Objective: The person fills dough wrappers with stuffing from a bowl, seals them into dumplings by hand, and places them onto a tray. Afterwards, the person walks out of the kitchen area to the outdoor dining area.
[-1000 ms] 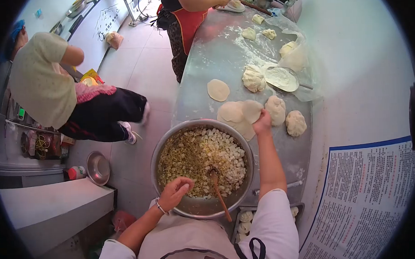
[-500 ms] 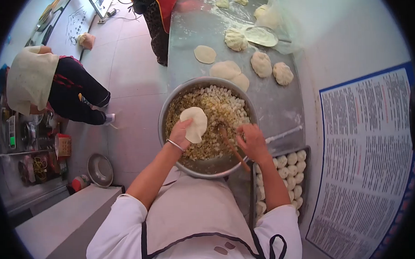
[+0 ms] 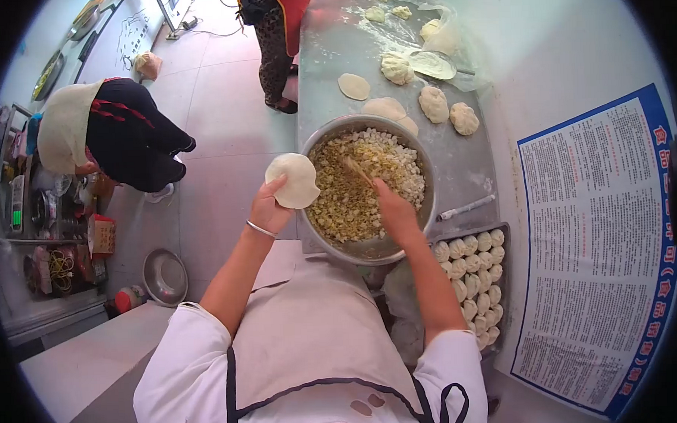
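My left hand [image 3: 270, 208] holds a round, flat dough wrapper [image 3: 294, 180] just left of the bowl, thumb on top of it. A metal bracelet circles that wrist. My right hand [image 3: 396, 212] is wrapped round the handle of a wooden spoon [image 3: 357, 168], whose head rests in the filling. The filling [image 3: 346, 204] is chopped, yellow-green, with pale white cubes along the far right side. It lies in a large steel bowl [image 3: 326, 245] at the table's near edge.
Several dough wrappers [image 3: 354, 86] and filled buns [image 3: 433, 104] lie on the floured metal table [image 3: 322, 55]. A tray of shaped buns [image 3: 471, 285] stands at right, beside the postered wall. One person [image 3: 131, 137] bends at left; another [image 3: 277, 49] stands by the table.
My left hand has moved left with the wrapper, from over the bowl to beside it. My right hand has closed on the spoon handle, and the spoon has shifted further into the bowl.
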A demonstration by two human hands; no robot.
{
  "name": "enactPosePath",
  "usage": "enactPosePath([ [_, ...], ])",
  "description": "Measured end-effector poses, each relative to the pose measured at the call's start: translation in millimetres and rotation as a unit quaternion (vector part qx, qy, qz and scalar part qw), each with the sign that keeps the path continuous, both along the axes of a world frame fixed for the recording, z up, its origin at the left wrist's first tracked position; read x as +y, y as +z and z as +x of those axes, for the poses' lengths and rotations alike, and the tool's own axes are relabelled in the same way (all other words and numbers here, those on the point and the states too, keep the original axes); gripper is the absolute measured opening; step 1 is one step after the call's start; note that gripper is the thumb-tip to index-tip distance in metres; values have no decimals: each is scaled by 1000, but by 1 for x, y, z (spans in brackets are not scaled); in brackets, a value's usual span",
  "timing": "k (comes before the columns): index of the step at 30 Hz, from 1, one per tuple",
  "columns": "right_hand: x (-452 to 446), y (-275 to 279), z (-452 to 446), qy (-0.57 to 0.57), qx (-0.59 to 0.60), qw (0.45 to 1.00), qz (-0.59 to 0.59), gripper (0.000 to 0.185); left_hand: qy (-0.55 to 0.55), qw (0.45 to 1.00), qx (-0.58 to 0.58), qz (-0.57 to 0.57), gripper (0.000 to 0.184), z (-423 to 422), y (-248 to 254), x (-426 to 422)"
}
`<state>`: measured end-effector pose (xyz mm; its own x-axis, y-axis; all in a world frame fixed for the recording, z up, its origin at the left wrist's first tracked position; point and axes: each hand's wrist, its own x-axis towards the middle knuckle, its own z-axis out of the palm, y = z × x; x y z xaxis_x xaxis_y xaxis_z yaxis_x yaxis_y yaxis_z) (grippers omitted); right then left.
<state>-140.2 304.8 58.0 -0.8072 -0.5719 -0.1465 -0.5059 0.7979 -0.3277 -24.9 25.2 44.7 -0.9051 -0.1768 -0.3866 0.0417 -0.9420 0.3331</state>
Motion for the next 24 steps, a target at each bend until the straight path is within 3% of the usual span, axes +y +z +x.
enactPosePath([
  [2,-33,-37,-7,-13,-25,999,-39,53,-6,999,2,37,43,13,11,-5],
  [5,-44,-62,1,33,-29,999,10,57,-10,998,18,58,45,29,23,-14],
  [8,-13,-43,31,128,-65,988,50,60,-14,996,52,72,41,43,16,-25],
  [11,26,-54,29,119,-58,991,3,63,-9,998,23,51,40,56,-3,-32],
  [14,13,-47,20,16,-15,1000,22,62,-21,1000,-3,8,38,59,-25,-29],
  [17,-4,-57,29,37,1,995,89,50,-7,999,-36,4,39,58,-31,-23],
  [20,4,-74,55,57,-47,997,28,49,6,999,-34,23,38,53,-35,-22],
  [23,16,-116,64,115,8,973,-201,46,31,998,-51,7,36,52,-30,-16],
  [24,14,-114,62,49,-142,966,-211,44,41,997,-59,-11,36,51,-33,-14],
])
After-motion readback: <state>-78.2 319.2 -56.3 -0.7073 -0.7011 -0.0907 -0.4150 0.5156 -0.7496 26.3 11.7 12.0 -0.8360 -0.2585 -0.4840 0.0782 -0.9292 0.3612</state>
